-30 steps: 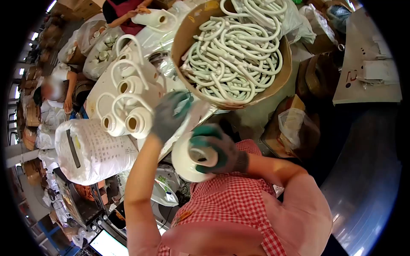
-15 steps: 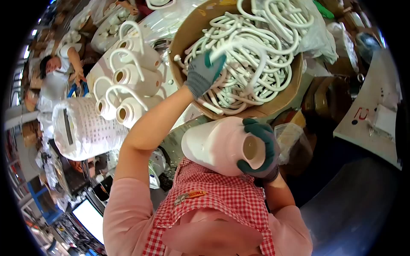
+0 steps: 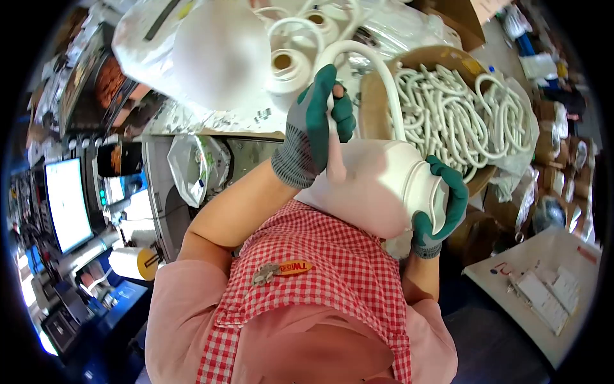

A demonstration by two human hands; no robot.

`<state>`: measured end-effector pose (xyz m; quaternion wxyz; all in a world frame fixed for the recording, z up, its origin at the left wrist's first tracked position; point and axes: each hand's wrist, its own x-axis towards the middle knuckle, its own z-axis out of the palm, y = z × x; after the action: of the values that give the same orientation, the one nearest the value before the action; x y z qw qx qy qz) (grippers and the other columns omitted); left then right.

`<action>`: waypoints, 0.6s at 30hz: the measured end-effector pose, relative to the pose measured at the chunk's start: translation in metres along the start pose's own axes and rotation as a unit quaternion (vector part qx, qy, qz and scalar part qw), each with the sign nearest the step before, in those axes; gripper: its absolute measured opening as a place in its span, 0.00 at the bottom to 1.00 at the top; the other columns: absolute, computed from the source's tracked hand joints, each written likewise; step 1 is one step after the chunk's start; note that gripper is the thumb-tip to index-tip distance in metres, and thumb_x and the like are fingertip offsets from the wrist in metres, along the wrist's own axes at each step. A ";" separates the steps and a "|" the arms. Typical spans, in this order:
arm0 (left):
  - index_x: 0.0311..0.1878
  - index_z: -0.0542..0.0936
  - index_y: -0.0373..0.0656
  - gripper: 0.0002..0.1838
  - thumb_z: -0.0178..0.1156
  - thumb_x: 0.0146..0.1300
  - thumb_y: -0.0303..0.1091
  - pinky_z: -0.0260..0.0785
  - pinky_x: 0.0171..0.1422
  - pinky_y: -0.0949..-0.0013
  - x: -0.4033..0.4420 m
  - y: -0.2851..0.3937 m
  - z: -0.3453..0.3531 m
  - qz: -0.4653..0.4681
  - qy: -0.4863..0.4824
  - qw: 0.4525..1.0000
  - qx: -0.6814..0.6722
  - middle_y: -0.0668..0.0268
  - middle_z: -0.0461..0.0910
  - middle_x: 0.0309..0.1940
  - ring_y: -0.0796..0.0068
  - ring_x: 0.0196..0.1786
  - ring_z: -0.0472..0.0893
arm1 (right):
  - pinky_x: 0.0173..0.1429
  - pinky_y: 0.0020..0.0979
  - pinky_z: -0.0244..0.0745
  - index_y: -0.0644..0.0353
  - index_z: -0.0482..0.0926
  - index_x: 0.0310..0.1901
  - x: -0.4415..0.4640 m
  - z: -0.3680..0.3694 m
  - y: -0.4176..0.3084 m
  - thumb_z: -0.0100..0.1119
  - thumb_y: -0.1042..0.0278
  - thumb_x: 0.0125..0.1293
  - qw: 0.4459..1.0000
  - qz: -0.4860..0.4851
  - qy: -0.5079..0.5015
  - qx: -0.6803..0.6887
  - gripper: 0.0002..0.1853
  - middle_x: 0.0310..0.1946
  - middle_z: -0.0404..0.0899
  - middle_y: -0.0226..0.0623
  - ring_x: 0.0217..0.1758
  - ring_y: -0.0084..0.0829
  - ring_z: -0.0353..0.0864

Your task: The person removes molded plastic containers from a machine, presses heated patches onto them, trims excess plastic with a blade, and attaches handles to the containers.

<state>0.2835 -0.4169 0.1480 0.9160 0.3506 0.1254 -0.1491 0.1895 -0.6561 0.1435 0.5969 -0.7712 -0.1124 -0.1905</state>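
Observation:
My left hand (image 3: 313, 125), in a grey and green glove, is closed around one limb of a white curved tube handle (image 3: 388, 83). The handle arches upward, and its other limb comes down by the shoulder of a white plastic bottle (image 3: 358, 182). Whether that end touches the bottle I cannot tell. The bottle lies on its side against my apron, its open neck pointing right. My right hand (image 3: 448, 201), gloved the same way, grips the bottle around its neck end.
A round cardboard container (image 3: 374, 112) full of white curved handles (image 3: 441, 118) stands at the upper right. White bottles (image 3: 286, 77) with handles stand on the table behind my left hand. Below the table edge hangs a plastic bag (image 3: 192, 169). At far left is a lit screen (image 3: 67, 201).
My left hand has come from the container of handles back to the bottle, bringing a handle. The right hand still grips the bottle. The whole view has swung left.

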 end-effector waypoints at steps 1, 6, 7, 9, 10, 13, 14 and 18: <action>0.40 0.70 0.44 0.19 0.54 0.70 0.53 0.61 0.28 0.74 -0.009 0.007 -0.019 0.013 0.006 1.000 -0.006 0.72 0.68 0.23 0.78 0.23 0.68 | 0.67 0.48 0.66 0.63 0.69 0.60 0.001 0.018 -0.006 0.74 0.43 0.50 1.000 -0.013 -0.011 0.017 0.42 0.54 0.74 0.45 0.63 0.47 0.74; 0.36 0.69 0.48 0.17 0.53 0.71 0.52 0.58 0.26 0.75 -0.058 0.047 -0.089 0.009 0.032 0.998 -0.047 0.75 0.64 0.19 0.79 0.21 0.64 | 0.67 0.48 0.66 0.61 0.69 0.60 -0.006 0.092 -0.045 0.73 0.47 0.50 0.994 -0.045 -0.096 0.013 0.40 0.53 0.74 0.46 0.62 0.48 0.74; 0.33 0.70 0.50 0.18 0.51 0.72 0.53 0.55 0.25 0.76 -0.071 0.059 -0.093 -0.052 0.028 0.988 -0.142 0.78 0.61 0.18 0.81 0.21 0.62 | 0.68 0.48 0.66 0.61 0.69 0.60 -0.008 0.106 -0.055 0.73 0.47 0.49 0.992 -0.057 -0.110 0.001 0.40 0.53 0.74 0.46 0.62 0.48 0.74; 0.32 0.68 0.50 0.17 0.53 0.70 0.52 0.54 0.24 0.76 -0.093 0.079 -0.106 -0.032 0.052 0.989 -0.132 0.77 0.60 0.17 0.81 0.19 0.60 | 0.68 0.48 0.65 0.60 0.68 0.60 -0.014 0.132 -0.072 0.74 0.47 0.48 0.990 -0.055 -0.126 0.009 0.42 0.53 0.73 0.46 0.62 0.47 0.74; 0.32 0.67 0.50 0.17 0.55 0.69 0.51 0.53 0.23 0.76 -0.104 0.089 -0.111 -0.022 0.066 0.991 -0.117 0.77 0.60 0.16 0.81 0.18 0.59 | 0.68 0.48 0.65 0.60 0.68 0.60 -0.019 0.143 -0.081 0.74 0.47 0.48 0.990 -0.053 -0.129 0.010 0.42 0.53 0.73 0.46 0.62 0.47 0.74; 0.32 0.68 0.52 0.18 0.54 0.69 0.54 0.53 0.24 0.77 -0.137 0.115 -0.130 -0.008 0.052 0.993 -0.102 0.77 0.61 0.17 0.82 0.19 0.60 | 0.67 0.50 0.66 0.59 0.68 0.59 -0.027 0.168 -0.099 0.76 0.47 0.47 0.985 -0.078 -0.150 0.037 0.41 0.51 0.73 0.46 0.60 0.47 0.74; 0.32 0.69 0.52 0.18 0.54 0.69 0.54 0.53 0.25 0.77 -0.143 0.122 -0.137 -0.003 0.029 0.994 -0.110 0.77 0.61 0.17 0.82 0.19 0.61 | 0.67 0.50 0.66 0.59 0.68 0.59 -0.028 0.175 -0.103 0.76 0.47 0.47 0.985 -0.080 -0.151 0.036 0.41 0.51 0.73 0.46 0.60 0.47 0.74; 0.34 0.70 0.52 0.18 0.55 0.68 0.55 0.57 0.27 0.76 -0.167 0.138 -0.156 0.008 0.051 0.987 -0.155 0.76 0.65 0.19 0.81 0.21 0.64 | 0.66 0.55 0.67 0.59 0.69 0.56 -0.024 0.205 -0.118 0.76 0.49 0.48 0.970 -0.138 -0.196 0.045 0.38 0.48 0.73 0.45 0.57 0.48 0.74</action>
<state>0.1594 -0.1816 0.1745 0.9530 0.2121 0.1904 -0.1025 0.1532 -0.4259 0.1931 0.5652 -0.7429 -0.3411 -0.1111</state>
